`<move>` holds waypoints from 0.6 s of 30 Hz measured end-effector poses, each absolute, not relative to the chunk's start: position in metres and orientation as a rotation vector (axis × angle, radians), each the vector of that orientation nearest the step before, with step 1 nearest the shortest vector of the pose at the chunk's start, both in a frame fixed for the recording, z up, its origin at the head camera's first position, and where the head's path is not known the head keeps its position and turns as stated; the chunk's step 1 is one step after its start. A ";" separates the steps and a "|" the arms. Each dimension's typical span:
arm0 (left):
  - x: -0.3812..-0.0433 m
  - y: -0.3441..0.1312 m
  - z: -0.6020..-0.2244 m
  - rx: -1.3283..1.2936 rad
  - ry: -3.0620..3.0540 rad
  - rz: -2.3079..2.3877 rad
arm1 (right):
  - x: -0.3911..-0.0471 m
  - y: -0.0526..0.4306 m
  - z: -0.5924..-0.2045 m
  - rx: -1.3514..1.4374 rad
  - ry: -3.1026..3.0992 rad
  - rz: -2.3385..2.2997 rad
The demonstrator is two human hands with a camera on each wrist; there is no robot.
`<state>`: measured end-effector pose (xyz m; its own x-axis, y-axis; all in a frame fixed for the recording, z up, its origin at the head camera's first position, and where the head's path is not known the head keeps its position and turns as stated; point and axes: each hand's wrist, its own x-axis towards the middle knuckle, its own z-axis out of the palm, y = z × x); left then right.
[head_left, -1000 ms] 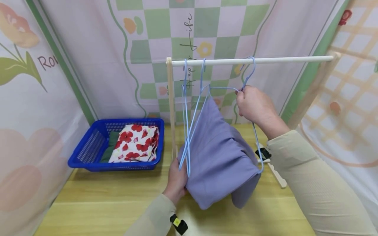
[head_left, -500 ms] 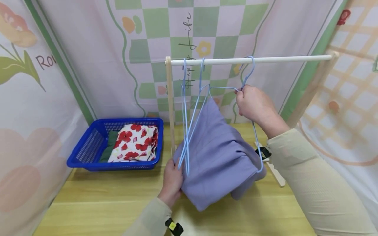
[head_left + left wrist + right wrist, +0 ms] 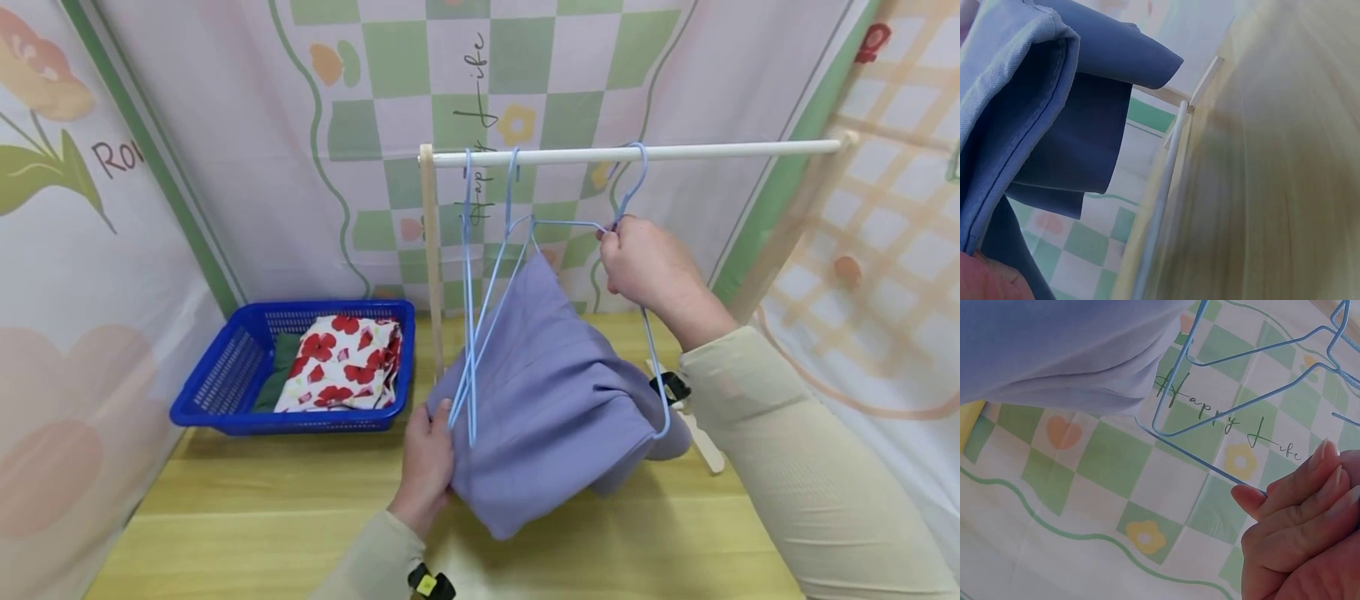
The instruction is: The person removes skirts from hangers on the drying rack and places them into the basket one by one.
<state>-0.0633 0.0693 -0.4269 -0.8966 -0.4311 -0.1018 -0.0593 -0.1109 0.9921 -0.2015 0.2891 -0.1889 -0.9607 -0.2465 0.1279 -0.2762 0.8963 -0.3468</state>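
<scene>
A light-blue wire clothes hanger (image 3: pixel 568 223) hooks over the white rod, with a greyish-purple garment (image 3: pixel 555 400) draped across its bottom bar. My right hand (image 3: pixel 648 271) grips this hanger just below its hook; the curled fingers also show in the right wrist view (image 3: pixel 1304 531). Low on the left, my left hand (image 3: pixel 429 458) pinches the garment's edge, thumb on the near face. The left wrist view shows a stitched hem of the garment (image 3: pixel 1041 119) close up. Folds hide which kind of garment it is.
Other blue hangers (image 3: pixel 468 275) hang at the left end of the rod (image 3: pixel 735 151), overlapping the garment's left side. A blue basket (image 3: pixel 300 427) on the wooden table (image 3: pixel 247 517) holds a red-flowered white cloth (image 3: pixel 345 362) and a dark green cloth (image 3: pixel 279 375).
My left hand has moved left and slightly down, drawing the garment's edge along. The garment's back part now shows further right, past the hanger's corner. My right hand stays in place.
</scene>
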 end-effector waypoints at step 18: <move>-0.047 0.049 -0.419 0.478 -1.858 -2.042 | -0.204 0.289 -0.188 0.424 -2.993 0.566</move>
